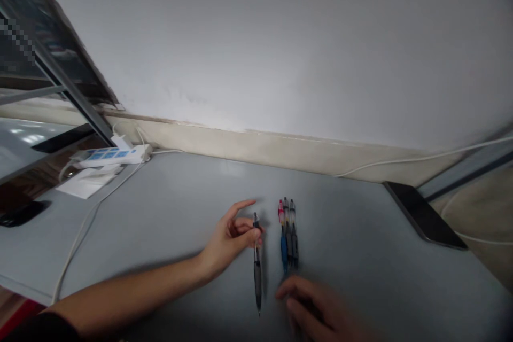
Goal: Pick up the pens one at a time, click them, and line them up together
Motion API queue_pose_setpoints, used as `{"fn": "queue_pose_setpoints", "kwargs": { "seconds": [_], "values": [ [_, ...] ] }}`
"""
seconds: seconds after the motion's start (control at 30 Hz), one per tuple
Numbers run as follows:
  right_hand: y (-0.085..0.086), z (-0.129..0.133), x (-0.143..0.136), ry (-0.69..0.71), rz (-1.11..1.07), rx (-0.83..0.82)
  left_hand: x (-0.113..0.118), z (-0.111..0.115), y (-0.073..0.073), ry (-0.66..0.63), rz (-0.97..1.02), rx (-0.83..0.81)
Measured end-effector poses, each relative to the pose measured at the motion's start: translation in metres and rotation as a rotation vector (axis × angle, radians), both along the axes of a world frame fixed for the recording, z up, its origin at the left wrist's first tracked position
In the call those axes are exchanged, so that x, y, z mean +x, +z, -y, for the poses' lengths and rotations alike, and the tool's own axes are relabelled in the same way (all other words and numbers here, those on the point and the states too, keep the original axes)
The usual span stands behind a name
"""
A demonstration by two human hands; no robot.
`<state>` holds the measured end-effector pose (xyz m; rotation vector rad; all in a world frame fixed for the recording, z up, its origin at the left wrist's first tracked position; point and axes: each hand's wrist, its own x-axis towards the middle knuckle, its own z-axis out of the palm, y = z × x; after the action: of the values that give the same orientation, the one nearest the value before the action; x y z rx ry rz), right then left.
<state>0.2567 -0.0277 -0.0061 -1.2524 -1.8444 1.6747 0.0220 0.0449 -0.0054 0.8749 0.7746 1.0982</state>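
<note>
left hand (230, 240) fingers pinching black pen (257, 262) near its top, pen lying on grey table (168, 214), three pens (287, 232) side by side just right of it, right hand (316, 310) blurred below them, fingers' spread unclear, phone (425, 215) far right, power strip (114, 155) far left

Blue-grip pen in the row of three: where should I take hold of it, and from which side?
Probably by its upper barrel near the red clicker, coming from above and from the row's open left. The blue-grip pen lies flat, leftmost of the three pens packed side by side, so its right flank is blocked. The left hand holds a separate black pen; the blurred right hand hovers near the tips.
</note>
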Motion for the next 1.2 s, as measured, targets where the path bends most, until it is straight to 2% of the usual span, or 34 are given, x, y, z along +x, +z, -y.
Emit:
{"fn": "queue_pose_setpoints", "kwargs": {
  "seconds": [0.93, 1.2],
  "values": [
    [0.0078, -0.0001, -0.004, 0.004, 0.046, -0.001, 0.0005, 0.0001, 0.0019, -0.014, -0.004, 0.009],
    [0.0023, 0.0009, -0.0002, 0.002, 0.032, 0.01, 0.0001, 0.0004, 0.0028, 0.012, -0.015, 0.004]
  ]
}}
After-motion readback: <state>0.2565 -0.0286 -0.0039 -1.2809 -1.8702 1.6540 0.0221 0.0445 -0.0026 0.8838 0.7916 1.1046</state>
